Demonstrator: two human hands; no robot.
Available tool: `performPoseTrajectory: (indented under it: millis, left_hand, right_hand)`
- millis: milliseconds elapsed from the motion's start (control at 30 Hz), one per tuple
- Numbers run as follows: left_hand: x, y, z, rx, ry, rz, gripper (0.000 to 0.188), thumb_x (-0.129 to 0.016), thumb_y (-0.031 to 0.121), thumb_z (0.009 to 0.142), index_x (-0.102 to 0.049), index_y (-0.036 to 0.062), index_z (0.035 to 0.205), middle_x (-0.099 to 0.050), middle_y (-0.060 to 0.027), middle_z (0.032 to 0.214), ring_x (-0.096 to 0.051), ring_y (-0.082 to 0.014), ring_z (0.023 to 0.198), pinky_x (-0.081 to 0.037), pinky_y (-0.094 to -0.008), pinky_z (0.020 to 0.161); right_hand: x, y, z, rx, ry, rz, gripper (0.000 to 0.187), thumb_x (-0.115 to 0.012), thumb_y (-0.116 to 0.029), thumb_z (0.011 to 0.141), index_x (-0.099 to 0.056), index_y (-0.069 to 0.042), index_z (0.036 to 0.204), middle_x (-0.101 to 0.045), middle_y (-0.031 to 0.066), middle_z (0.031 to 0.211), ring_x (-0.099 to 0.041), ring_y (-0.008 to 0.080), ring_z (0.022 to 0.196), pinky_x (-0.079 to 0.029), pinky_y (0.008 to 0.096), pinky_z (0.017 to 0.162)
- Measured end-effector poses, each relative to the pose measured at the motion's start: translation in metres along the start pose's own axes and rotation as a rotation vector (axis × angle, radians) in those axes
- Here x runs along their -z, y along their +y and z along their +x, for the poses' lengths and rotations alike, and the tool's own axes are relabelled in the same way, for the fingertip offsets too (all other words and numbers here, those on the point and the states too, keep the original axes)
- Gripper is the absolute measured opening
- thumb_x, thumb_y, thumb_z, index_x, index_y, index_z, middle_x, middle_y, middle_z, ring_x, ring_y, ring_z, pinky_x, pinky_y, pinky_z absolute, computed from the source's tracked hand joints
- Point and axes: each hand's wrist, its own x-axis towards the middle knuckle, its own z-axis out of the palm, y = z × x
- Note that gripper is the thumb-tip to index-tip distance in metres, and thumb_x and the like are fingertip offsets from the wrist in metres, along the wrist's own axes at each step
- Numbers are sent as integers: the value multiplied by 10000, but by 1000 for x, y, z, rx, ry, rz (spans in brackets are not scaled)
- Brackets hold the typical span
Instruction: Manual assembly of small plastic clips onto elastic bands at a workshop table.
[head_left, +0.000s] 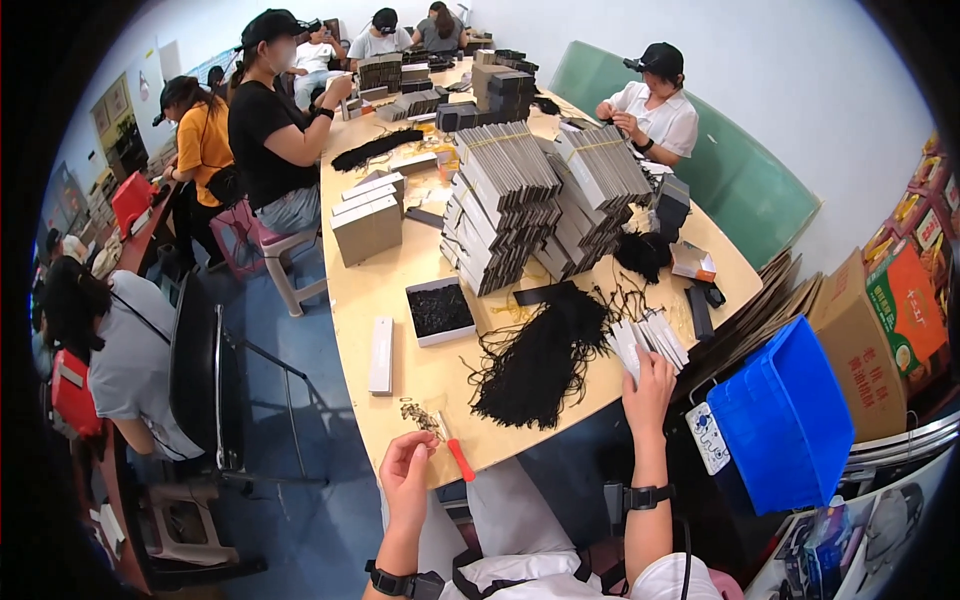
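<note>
My left hand (408, 468) is at the table's near edge, thumb and fingertips drawn together; anything between them is too small to make out. Beside it lie small metal pieces (420, 414) and a tool with a red handle (461, 460). My right hand (652, 388) is closed on the near end of a pale flat strip (628, 345) in a fanned row with black cords. Left of that row spreads a large bundle of black cords (540, 365). An open box of small black pieces (440, 308) stands farther left, near a narrow white box (381, 356).
Tall leaning stacks of grey flat boxes (505, 205) fill the table's middle. A blue bin (785, 420) and cardboard cartons (855, 340) stand at the right. Several people work around the table, one in black (275, 130) at the left and one in white (665, 120) across.
</note>
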Motion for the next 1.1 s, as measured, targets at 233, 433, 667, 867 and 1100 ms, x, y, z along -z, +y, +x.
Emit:
performPoseTrajectory:
  millis: [233,433,667,867,1100]
  left_hand:
    - [4,3,-4,0,33,21,147,-513,29,934,-581,-19,1055,-633,-95,1018,-612,-151,931,-476,-293,897]
    - [17,21,8,-96,141,439,153,-547,18,892,-581,-22,1035,-606,-76,972,-587,-142,792,-481,-274,721]
    - [22,35,61,-184,119,1034,396,-587,111,869,-471,-21,1225,-537,-186,1088,-580,-313,913,-484,-408,776]
    - [17,47,98,-147,85,1434,552,-635,411,837,-502,-20,1155,-575,-178,1037,-555,-338,996,-477,-436,793]
    - [2,43,117,-161,107,1656,420,-666,393,807,-514,16,911,-570,-130,924,-577,-310,927,-503,-448,696]
  right_hand:
    - [-16,2,-16,65,6,12,455,-667,-85,783,-536,-38,1216,-563,102,1156,-489,284,1126,-345,419,978]
    - [-6,-5,-17,78,-66,-170,434,-604,-109,852,-516,-52,1273,-510,132,1293,-447,301,1220,-310,465,1027]
    - [6,-55,3,256,-37,207,290,-540,-88,882,-592,-63,1166,-575,132,1187,-513,315,1125,-361,427,970]
    - [-1,1,47,-32,161,127,184,-618,-118,830,-643,-74,1007,-633,98,1028,-564,293,993,-435,401,860]
    - [16,153,88,-382,112,-204,314,-646,-253,834,-591,-28,1047,-598,148,1015,-551,330,987,-448,434,835]
